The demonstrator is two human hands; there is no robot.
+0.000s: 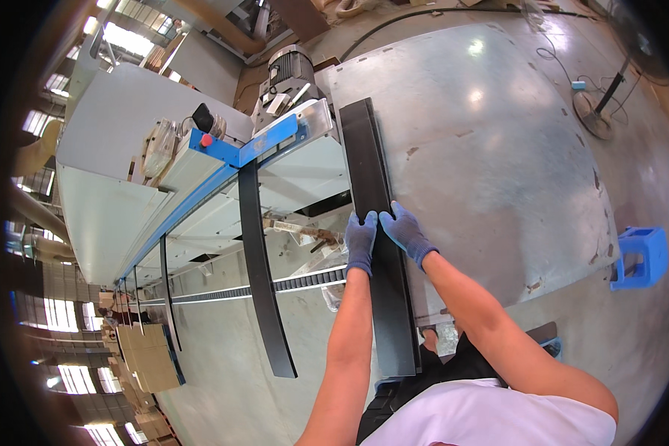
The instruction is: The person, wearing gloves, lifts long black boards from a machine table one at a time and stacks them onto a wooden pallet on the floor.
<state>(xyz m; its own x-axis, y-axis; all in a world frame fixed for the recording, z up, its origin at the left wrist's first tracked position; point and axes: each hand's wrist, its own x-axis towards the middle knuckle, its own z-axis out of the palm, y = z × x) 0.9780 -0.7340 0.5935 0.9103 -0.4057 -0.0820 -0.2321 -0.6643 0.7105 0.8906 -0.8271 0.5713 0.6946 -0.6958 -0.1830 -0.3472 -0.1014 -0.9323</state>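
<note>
A stack of long, flat dark boards (362, 150) lies along the left edge of a metal-topped table (496, 167), its near end reaching towards my body. Both hands wear blue knit gloves and grip the stack near its middle. My left hand (361, 241) is on its left edge, thumb on top. Close beside it, my right hand (406, 229) holds the right edge, its thumb also on top. To the left, a single dark strip (259, 262) runs out from the blue-edged machine (223, 150), apart from my hands.
More dark strips (167, 284) jut from the machine farther left, above a segmented roller track (312, 280). A motor (290, 67) stands behind. At the right are a blue plastic stool (641, 257) and a fan stand (594, 114). Cardboard boxes (148, 357) are stacked at lower left.
</note>
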